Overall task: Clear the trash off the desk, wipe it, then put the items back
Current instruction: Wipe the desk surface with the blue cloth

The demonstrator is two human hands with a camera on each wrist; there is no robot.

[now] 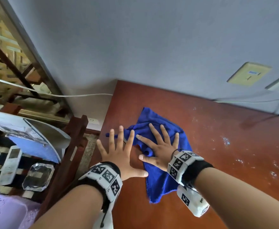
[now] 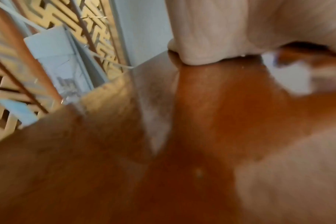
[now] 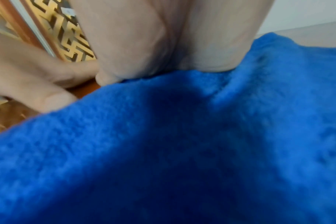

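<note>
A blue cloth (image 1: pixel 158 146) lies rumpled on the red-brown desk (image 1: pixel 218 154) near its left end. My right hand (image 1: pixel 158 146) presses flat on the cloth with fingers spread and straight. My left hand (image 1: pixel 119 149) lies flat on the bare desk just left of the cloth, fingers spread, its fingertips reaching the cloth's left corner. In the right wrist view the blue cloth (image 3: pixel 182 144) fills the frame under my palm. The left wrist view shows blurred desk wood (image 2: pixel 182 136) beneath the hand.
White specks and smears (image 1: pixel 234 146) mark the desk to the right. A wall socket (image 1: pixel 248 74) and cables sit at the back right. Left of the desk, lower down, lie a remote (image 1: pixel 10 164), a glass ashtray (image 1: pixel 38 176) and a lilac basket (image 1: pixel 5 212).
</note>
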